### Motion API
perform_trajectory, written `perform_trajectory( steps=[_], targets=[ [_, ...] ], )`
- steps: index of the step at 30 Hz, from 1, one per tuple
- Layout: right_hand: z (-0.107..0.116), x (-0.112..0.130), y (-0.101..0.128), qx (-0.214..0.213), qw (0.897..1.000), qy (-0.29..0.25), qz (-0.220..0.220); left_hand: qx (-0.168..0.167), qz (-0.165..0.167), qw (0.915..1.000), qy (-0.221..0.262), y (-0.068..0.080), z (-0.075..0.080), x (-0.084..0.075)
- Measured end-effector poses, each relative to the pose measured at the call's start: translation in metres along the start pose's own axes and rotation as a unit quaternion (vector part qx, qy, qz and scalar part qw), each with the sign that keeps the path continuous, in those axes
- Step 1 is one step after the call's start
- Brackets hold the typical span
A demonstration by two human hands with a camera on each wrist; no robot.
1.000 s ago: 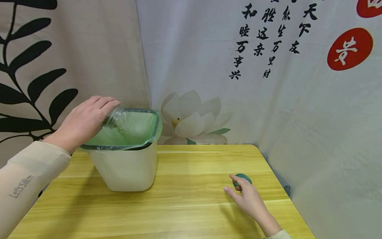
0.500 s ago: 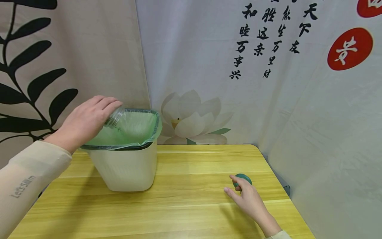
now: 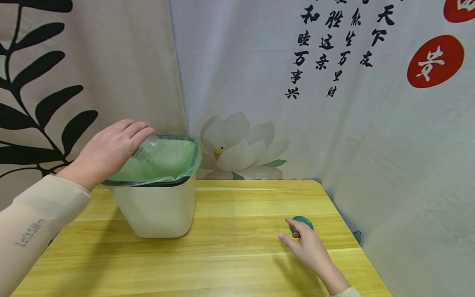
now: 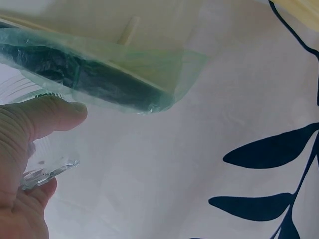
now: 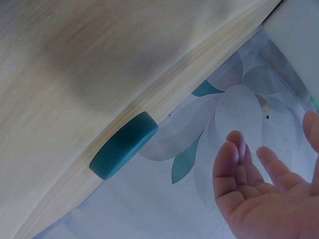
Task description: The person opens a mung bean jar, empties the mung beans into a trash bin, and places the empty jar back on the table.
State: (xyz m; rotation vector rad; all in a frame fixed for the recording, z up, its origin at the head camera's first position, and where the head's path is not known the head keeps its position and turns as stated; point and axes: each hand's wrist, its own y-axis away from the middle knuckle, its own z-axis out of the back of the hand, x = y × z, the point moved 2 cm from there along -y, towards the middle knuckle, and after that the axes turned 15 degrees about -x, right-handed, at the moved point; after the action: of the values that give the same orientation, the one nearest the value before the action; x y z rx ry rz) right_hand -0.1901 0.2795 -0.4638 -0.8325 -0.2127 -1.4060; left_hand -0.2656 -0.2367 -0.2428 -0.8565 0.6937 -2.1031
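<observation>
In the head view my left hand (image 3: 109,152) grips a clear jar (image 3: 148,146), tipped mouth-down over a cream bin (image 3: 156,212). The bin's green liner (image 3: 176,159) folds out over the rim. Up close in the left wrist view, the thumb lies across the jar (image 4: 52,173), and part of its body is hidden by the hand. Over the table at the right, my right hand (image 3: 309,247) hovers with loosely bent fingers, holding nothing. Just beyond its fingertips a round dark green lid (image 3: 306,221) rests on the wood; the right wrist view shows the lid (image 5: 124,145) apart from the hand.
A yellow wood-grain table (image 3: 237,255) carries the bin at left and the lid at right. Behind it hang printed cloths, one with dark leaves (image 3: 79,128), another with a pale lotus (image 3: 241,144). A plain pale cloth (image 3: 419,185) runs along the right side.
Small greenish bits seen dropping from the jar's mouth a second ago have thinned out. My left hand and the jar have shifted slightly right; the right hand stays in place.
</observation>
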Motion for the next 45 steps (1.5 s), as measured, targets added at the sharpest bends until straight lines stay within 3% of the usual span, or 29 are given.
perform_trajectory(
  steps=[7, 15, 21, 25, 29, 32, 36, 45],
  targets=[
    [-0.0002, 0.0003, -0.0005, -0.001, 1.0, 0.004, 0.0, -0.001, -0.021, 0.9997, -0.009, 0.0006, -0.0012, -0.0002],
    [-0.0002, 0.0001, -0.0008, 0.001, 1.0, 0.005, 0.002, -0.011, -0.067, 0.9974, -0.025, -0.0001, -0.0035, -0.0001],
    [-0.0003, 0.0001, -0.001, 0.0, 1.0, 0.003, 0.003, 0.011, -0.097, 0.9931, -0.064, 0.001, -0.0053, 0.001],
    [-0.0006, -0.0001, -0.001, 0.001, 1.0, 0.003, 0.003, 0.047, -0.121, 0.9861, -0.104, 0.0028, -0.0044, 0.0013],
    [-0.0012, -0.001, -0.0009, -0.001, 1.0, 0.006, 0.006, 0.084, -0.162, 0.9719, -0.148, 0.004, -0.0024, 0.0003],
    [-0.0015, -0.0011, -0.0008, -0.002, 1.0, 0.011, 0.008, 0.101, -0.192, 0.9613, -0.17, 0.0049, -0.0025, 0.0004],
    [-0.0017, -0.0006, -0.0005, -0.001, 1.0, 0.011, 0.006, 0.109, -0.214, 0.9531, -0.184, 0.0059, -0.0022, 0.001],
    [-0.0019, -0.0006, 0.0003, 0.0, 1.0, 0.013, 0.003, 0.113, -0.227, 0.9479, -0.193, 0.0076, -0.0031, 0.0025]
  ],
)
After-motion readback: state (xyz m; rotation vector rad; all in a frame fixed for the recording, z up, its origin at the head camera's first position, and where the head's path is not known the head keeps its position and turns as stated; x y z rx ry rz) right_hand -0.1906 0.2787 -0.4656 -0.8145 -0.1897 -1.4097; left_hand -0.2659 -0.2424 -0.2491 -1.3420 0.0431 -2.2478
